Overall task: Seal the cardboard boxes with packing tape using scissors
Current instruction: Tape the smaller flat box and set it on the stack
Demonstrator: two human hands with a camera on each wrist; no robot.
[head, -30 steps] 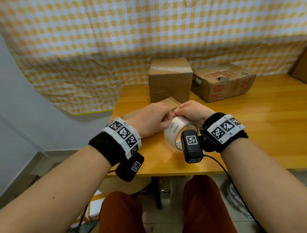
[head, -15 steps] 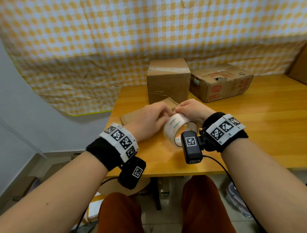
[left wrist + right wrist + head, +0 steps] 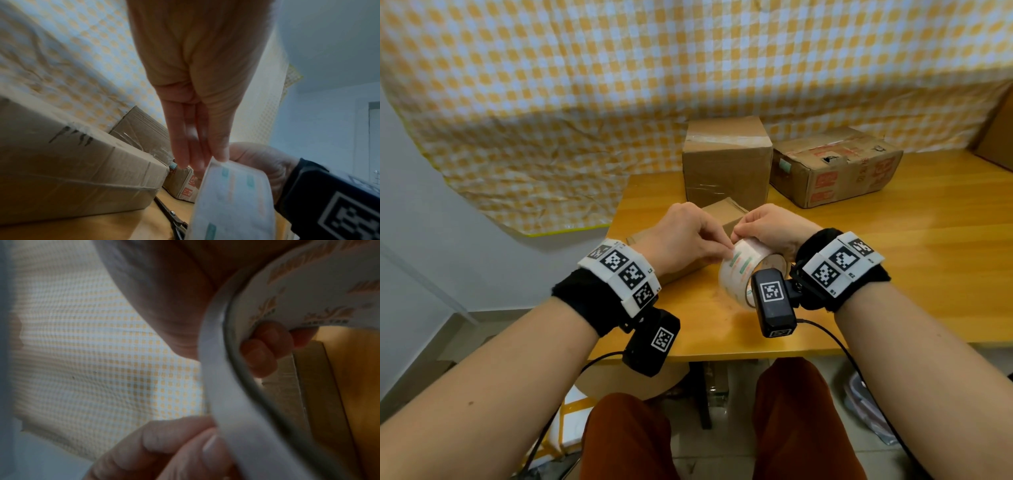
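Backdrop: yellow-and-white checked cloth [image 3: 619, 85] hangs behind a wooden table [image 3: 893, 260], with pale wall at 9 o'clock.
Tape roll: the packing tape roll [image 3: 743, 270] stands on edge just above the table's near side, at the centre of the head view; it is whitish with green and orange marks.
Right hand: the right hand [image 3: 767, 229] grips the roll from 1 o'clock, with fingertips [image 3: 261, 353] curled into the core, as the right wrist view shows.
Left hand: the left hand [image 3: 681, 240] reaches in from 9 o'clock; its thumb and straight fingers [image 3: 185, 142] pinch at the roll's upper edge, seemingly at the tape's end, though the blur leaves that uncertain.
Near box: a flat cardboard box [image 3: 722, 212] lies just behind both hands, mostly hidden by them.
Tall box: an upright cardboard box [image 3: 726, 164] at 12 o'clock has clear tape across its top.
Printed box: a low box with red print [image 3: 835, 168] sits at 1 o'clock, just beside the tall one.
Scissors: dark scissors [image 3: 172, 216] lie on the table between the near box and the roll, seen only in the left wrist view.
Corner: another brown box edge [image 3: 996, 137] shows at 2 o'clock.
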